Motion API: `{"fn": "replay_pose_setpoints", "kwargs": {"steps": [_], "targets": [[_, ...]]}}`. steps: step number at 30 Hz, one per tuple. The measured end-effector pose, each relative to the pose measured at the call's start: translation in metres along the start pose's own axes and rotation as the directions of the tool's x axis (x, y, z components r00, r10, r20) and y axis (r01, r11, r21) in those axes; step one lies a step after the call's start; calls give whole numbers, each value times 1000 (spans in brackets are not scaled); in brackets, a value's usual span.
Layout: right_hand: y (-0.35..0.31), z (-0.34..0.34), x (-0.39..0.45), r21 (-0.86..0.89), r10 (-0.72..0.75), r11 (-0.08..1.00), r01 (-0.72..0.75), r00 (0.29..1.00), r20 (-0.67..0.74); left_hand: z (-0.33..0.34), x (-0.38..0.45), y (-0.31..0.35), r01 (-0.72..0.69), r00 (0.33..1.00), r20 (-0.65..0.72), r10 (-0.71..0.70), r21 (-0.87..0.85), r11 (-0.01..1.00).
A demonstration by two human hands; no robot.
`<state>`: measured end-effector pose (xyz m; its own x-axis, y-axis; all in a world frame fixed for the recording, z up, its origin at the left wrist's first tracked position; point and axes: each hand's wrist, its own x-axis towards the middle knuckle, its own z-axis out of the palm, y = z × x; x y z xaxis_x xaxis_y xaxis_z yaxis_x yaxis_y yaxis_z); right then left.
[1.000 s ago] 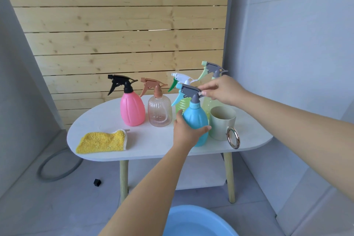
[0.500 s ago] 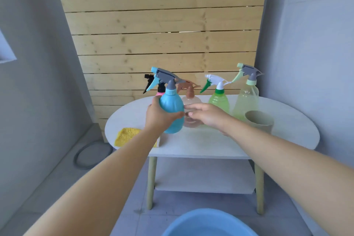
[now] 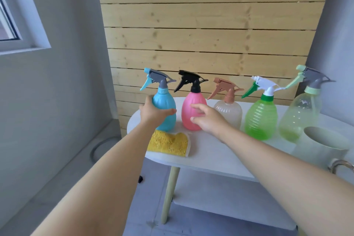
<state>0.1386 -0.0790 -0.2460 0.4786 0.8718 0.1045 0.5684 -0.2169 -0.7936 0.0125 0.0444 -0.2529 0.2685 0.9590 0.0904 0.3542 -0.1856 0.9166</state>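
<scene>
Blue bottle (image 3: 165, 101): upright at our counter's (image 3: 210, 150) left end, just beside the pink bottle (image 3: 187, 101).
Left hand (image 3: 153, 114): we grip its belly, arm outstretched.
Right hand (image 3: 207, 119): fingers apart, empty, hovering before the pink bottle.

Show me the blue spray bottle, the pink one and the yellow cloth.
blue plastic spray bottle (image 3: 164, 99), head view, upper body.
pink plastic spray bottle (image 3: 193, 97), head view, upper body.
yellow fluffy cloth (image 3: 168, 142), head view, its middle.

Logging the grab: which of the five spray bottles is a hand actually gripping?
The blue spray bottle, leftmost in the row: the left hand wraps its body. The right hand is open near the pink bottle.
</scene>
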Motion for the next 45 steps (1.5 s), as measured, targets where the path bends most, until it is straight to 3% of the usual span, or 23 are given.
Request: {"fn": "replay_pose_setpoints", "kwargs": {"steps": [5, 9, 14, 17, 18, 20, 22, 25, 28, 34, 38, 45], "targets": [[10, 11, 6, -200, -103, 978, 56, 967, -234, 11, 18, -11, -26, 999, 41, 29, -73, 997], [9, 15, 10, -268, -81, 963, 14, 967, -243, 14, 25, -12, -14, 992, 123, 28, -118, 993], [1, 17, 25, -189, 16, 980, -68, 964, -266, 18, 26, -12, 4, 994, 110, 3, -62, 998], [-1, 19, 34, -126, 76, 985, -114, 958, -275, 24, 17, -13, 17, 1000, -11, -17, -6, 1000], [-1, 20, 36, -90, 93, 988, -122, 956, -279, 27, 11, -14, -6, 995, -103, 11, 50, 999], [1, 23, 39, -37, 127, 989, -143, 953, -276, 32, -1, -12, -138, 937, -285, 202, 228, 964], [2, 28, 40, -57, 140, 985, -162, 948, -285, 38, -9, -7, -298, 888, -265, 376, 291, 909], [1, 32, 39, -95, 142, 979, -179, 941, -308, 47, -17, 6, -335, 934, -63, 351, 186, 924], [1, 30, 39, -42, 174, 980, -195, 937, -302, 56, -21, 15, -306, 951, 21, 307, 172, 936], [7, 22, 29, 80, 166, 985, -153, 965, -203, 46, -22, 17, -224, 974, 40, 222, 57, 973], [6, 16, 6, 102, 82, 993, -59, 969, -232, 31, -39, 22, -236, 972, 7, 236, 17, 972], [0, -16, -52, 114, -129, 978, 175, 936, -327, 13, -104, 45, -232, 972, -13, 236, -247, 941]]}}
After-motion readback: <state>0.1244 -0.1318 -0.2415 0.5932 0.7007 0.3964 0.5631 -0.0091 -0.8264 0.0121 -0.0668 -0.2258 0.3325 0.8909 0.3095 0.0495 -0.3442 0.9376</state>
